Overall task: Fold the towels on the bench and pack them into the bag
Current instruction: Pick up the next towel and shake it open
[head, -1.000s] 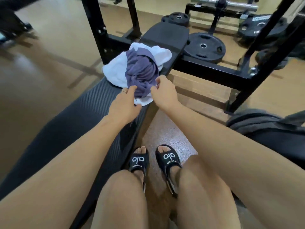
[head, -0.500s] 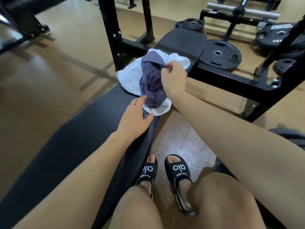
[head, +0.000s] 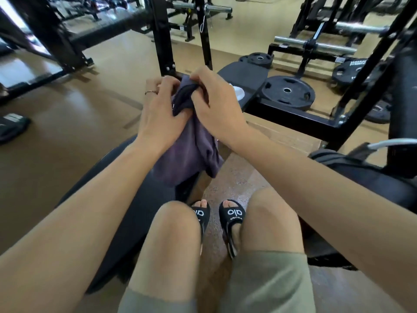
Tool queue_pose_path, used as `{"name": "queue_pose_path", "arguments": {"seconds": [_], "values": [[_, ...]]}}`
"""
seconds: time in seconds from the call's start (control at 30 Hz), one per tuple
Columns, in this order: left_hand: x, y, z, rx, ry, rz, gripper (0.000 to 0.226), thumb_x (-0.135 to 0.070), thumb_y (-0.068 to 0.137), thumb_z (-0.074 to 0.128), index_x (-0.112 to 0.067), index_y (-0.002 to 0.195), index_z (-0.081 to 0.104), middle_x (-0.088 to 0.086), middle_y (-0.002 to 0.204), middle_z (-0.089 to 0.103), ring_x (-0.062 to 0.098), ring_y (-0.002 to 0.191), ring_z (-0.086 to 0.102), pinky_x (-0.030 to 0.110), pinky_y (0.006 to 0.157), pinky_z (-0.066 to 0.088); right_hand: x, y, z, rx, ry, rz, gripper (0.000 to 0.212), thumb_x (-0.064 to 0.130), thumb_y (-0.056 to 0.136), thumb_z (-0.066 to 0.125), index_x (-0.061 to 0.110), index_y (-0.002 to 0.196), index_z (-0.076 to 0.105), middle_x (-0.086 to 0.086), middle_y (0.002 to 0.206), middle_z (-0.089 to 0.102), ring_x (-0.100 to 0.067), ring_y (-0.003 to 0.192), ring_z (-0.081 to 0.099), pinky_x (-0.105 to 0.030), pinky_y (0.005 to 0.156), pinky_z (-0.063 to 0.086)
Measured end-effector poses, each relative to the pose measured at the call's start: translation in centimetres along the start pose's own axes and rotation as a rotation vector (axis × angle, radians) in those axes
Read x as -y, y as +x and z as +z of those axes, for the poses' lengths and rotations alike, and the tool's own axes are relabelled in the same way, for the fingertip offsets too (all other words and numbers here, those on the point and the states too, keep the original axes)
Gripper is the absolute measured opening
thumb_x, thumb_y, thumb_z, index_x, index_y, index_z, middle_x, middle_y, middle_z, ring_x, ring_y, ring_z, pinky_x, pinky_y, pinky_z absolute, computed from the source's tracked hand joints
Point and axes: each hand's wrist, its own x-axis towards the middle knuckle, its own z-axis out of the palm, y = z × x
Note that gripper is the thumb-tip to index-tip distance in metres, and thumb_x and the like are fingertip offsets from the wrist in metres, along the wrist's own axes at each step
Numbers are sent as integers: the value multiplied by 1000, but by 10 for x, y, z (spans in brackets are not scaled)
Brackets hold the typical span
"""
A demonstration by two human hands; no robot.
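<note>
A purple towel (head: 189, 152) hangs bunched in the air above the black bench (head: 149, 199). My left hand (head: 158, 109) and my right hand (head: 216, 102) both grip its top edge, close together. The towel's lower part droops toward the bench pad. Only a small bit of the white towel (head: 238, 91) shows on the bench beyond my right hand; the rest is hidden behind my hands. A dark bag (head: 370, 175) lies at the right, under my right forearm.
Black rack uprights (head: 164, 39) stand just beyond the bench. Weight plates (head: 287, 92) lie on the floor at the right, with barbells (head: 316, 45) behind. My knees and sandalled feet (head: 216, 215) are below, beside the bench.
My right hand lifted the purple towel off the white one and my left hand came up to grip it too. The view tilted upward.
</note>
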Motion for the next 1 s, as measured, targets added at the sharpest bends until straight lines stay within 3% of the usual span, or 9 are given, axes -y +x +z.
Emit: {"name": "queue_pose_path", "arguments": {"seconds": [0.1, 0.2, 0.33, 0.43, 0.53, 0.73, 0.83, 0.9, 1.0], "values": [[-17, -21, -15, 22, 9, 20, 16, -27, 92, 62, -14, 96, 53, -6, 91, 53, 15, 82, 47, 27, 64, 29, 16, -19, -15, 37, -33, -9, 18, -1, 83, 54, 0, 99, 60, -2, 84, 57, -16, 78, 50, -14, 69, 35], [-31, -41, -24, 49, -65, 36, 24, -25, 87, 66, -19, 94, 44, -12, 76, 49, 5, 67, 48, 28, 57, 33, 27, -35, -22, 67, -58, -28, 24, -1, 77, 56, -1, 101, 59, -3, 86, 57, -16, 81, 49, -11, 71, 34], [-39, -58, -35, 169, -17, 90, 39, -24, 82, 75, -13, 107, 48, -9, 80, 54, 5, 68, 49, 20, 58, 37, 34, -55, -31, 117, -63, -15, 21, 0, 77, 53, 1, 97, 58, 2, 82, 56, -14, 76, 48, -24, 68, 34], [-38, -63, -47, 199, 40, 90, 28, -26, 87, 72, -8, 99, 54, -4, 76, 55, 13, 69, 48, 22, 59, 35, 35, -62, -37, 124, -94, 3, 16, 5, 78, 54, 6, 94, 57, 7, 77, 55, -9, 71, 43, -32, 66, 38], [-35, -68, -59, 252, 68, 67, 25, -24, 92, 69, -5, 86, 55, -6, 69, 50, 6, 62, 43, 18, 57, 33, 34, -67, -42, 192, -209, 28, 12, 19, 82, 57, 12, 92, 58, 3, 82, 63, -17, 79, 51, -42, 69, 47], [-26, -76, -79, 338, 97, 50, 39, -28, 93, 71, -2, 71, 51, -6, 61, 43, 1, 53, 40, 16, 53, 31, 22, -66, -46, 423, -426, 153, 14, 17, 81, 62, 16, 95, 64, 3, 88, 59, -22, 84, 54, -33, 65, 38], [-14, -73, -91, 300, 30, -8, 40, -29, 95, 69, 1, 73, 54, -3, 61, 46, 2, 54, 40, 17, 55, 32, 12, -63, -48, 420, -402, 270, 15, 10, 78, 59, 14, 91, 65, 3, 81, 54, -24, 83, 53, -32, 64, 35], [-5, -73, -97, 289, -62, -70, 39, -32, 99, 64, 3, 80, 60, 4, 66, 53, 9, 59, 47, 28, 61, 38, 11, -61, -47, 377, -353, 330, 13, 9, 79, 58, 13, 92, 63, 5, 77, 53, -22, 79, 52, -31, 61, 36], [9, -71, -102, 236, -69, -114, 42, -37, 103, 53, -2, 82, 64, 8, 68, 58, 16, 63, 52, 34, 66, 42, 15, -61, -37, 383, -336, 330, 8, 10, 82, 60, 8, 90, 57, -2, 83, 52, -23, 75, 48, -32, 60, 37]]}}
